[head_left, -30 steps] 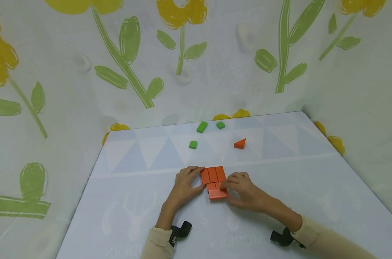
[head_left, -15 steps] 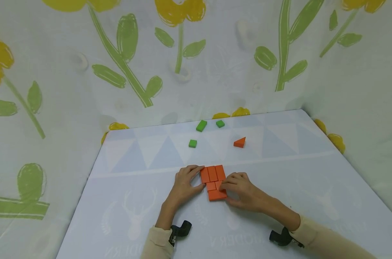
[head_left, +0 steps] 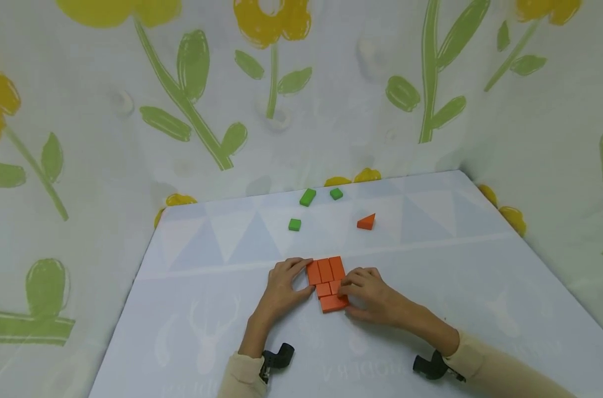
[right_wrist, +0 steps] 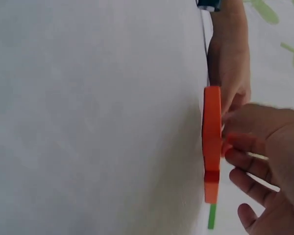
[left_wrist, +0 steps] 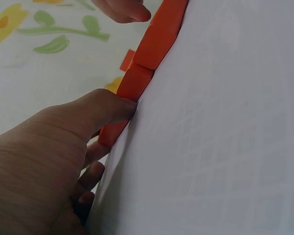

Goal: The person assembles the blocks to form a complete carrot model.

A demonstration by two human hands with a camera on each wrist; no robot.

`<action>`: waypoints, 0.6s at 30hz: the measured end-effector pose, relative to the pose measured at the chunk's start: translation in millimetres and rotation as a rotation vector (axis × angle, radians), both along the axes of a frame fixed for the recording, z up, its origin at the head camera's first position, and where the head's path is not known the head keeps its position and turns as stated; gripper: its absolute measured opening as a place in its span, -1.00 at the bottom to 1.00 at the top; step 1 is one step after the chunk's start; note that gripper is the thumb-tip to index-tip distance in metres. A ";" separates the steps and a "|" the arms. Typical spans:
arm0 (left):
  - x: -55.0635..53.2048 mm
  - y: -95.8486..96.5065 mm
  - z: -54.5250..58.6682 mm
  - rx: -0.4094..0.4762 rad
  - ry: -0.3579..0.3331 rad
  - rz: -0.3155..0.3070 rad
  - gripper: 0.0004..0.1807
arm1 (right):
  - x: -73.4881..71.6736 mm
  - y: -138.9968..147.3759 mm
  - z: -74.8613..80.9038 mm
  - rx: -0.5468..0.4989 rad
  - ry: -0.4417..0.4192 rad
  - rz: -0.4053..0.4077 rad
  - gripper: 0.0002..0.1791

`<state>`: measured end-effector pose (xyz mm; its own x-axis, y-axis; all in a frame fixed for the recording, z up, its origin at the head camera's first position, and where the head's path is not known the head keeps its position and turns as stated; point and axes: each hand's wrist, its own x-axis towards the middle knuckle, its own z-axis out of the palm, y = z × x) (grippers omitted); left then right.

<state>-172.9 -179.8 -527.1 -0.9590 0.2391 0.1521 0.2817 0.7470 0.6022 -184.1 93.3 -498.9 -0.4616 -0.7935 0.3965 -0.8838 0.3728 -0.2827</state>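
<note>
Several orange blocks lie together on the table: three upright rectangles [head_left: 325, 270] side by side, two small squares [head_left: 323, 290] below them, and a sideways rectangular block [head_left: 331, 303] at the bottom. My left hand [head_left: 283, 286] holds the leftmost rectangle, index finger at its upper corner and thumb at its lower one. In the left wrist view the thumb [left_wrist: 115, 105] presses the orange side. My right hand [head_left: 373, 296] has its thumb at the bottom block's right end, while its curled fingers partly cover the right square. The right wrist view shows the group's orange edge [right_wrist: 212, 129].
Farther back lie an orange triangular block [head_left: 366, 221], a green square block [head_left: 294, 225], a green rectangular block [head_left: 308, 197] and another small green block [head_left: 336, 193]. A flower-printed cloth [head_left: 331, 127] rises behind the table's far edge.
The bottom block, tilted up one second ago, now lies flat against the two squares. Both hands have stayed nearly in place; the head view has shifted slightly.
</note>
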 end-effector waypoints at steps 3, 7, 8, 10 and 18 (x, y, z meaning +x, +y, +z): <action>1.3 -0.7 2.2 0.007 -0.001 -0.003 -0.35 | -6.7 3.0 5.1 0.001 -0.022 -0.050 -0.67; 2.2 0.8 2.3 0.007 0.004 -0.002 -0.35 | -27.3 14.3 18.8 -0.016 -0.046 -0.181 -0.70; 2.5 0.7 2.0 0.006 0.000 0.001 -0.34 | -34.5 17.2 22.2 -0.023 -0.043 -0.215 -0.71; 2.9 0.4 1.4 0.004 0.003 0.006 -0.34 | -51.1 23.3 28.2 -0.030 -0.041 -0.274 -0.71; 2.9 0.5 -0.3 0.022 0.017 0.000 -0.35 | -118.9 41.2 33.8 0.155 -0.131 -0.504 -0.53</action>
